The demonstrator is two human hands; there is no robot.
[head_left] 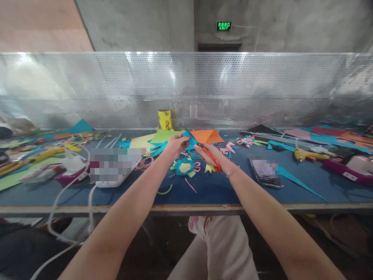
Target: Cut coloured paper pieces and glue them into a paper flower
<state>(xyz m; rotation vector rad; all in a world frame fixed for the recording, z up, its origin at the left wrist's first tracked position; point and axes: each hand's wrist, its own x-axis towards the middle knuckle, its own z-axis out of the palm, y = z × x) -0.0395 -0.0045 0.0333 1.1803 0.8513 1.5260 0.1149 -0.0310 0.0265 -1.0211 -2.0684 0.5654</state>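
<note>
My left hand (175, 144) pinches a small piece of blue paper (190, 140) above the table. Around the red handles of a pair of scissors (210, 155) my right hand (207, 154) is closed, and the blades point up and left into the blue paper. Just below both hands lies a blue and yellow paper flower (184, 167) on the dark blue table top (210, 190). An orange folded sheet (206, 136) and yellow-green sheets (159, 138) lie just behind the hands.
A white power strip (113, 171) with cables sits to the left, a phone (265, 171) to the right, and a yellow glue gun (305, 154) further right. Paper scraps cover both ends. A perforated metal screen (186, 89) closes the back. A yellow packet (165, 119) leans against it.
</note>
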